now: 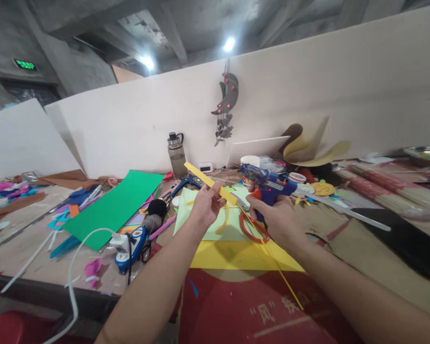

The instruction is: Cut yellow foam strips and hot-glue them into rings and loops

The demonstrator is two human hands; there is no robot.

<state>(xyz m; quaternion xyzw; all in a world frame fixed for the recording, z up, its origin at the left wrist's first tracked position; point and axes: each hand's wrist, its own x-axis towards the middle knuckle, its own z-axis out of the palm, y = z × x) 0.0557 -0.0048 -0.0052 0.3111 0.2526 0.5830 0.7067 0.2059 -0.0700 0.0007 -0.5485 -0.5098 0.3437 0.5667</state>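
Observation:
My left hand [208, 206] is closed, pinching a yellow strip [197, 173] that points up and to the left. My right hand [277, 217] grips a blue hot glue gun [272, 190] with an orange trigger. From the gun's back a long translucent glue stick [351, 211] reaches out to the right. The gun's front end is covered in dark blue stuff and sits just right of the strip. Below the hands lie orange-handled scissors [249, 232], partly hidden, on light green paper [182, 217]. A thin yellow strip [284, 277] trails down over yellow paper [215, 255].
A green sheet [118, 210] lies to the left, beside a blue power strip [134, 248] with a white cable. Behind stands a grey bottle [177, 160] against the white partition. A black object [404, 241] and wrapped bundles [383, 186] lie right. A red board [229, 306] is nearest me.

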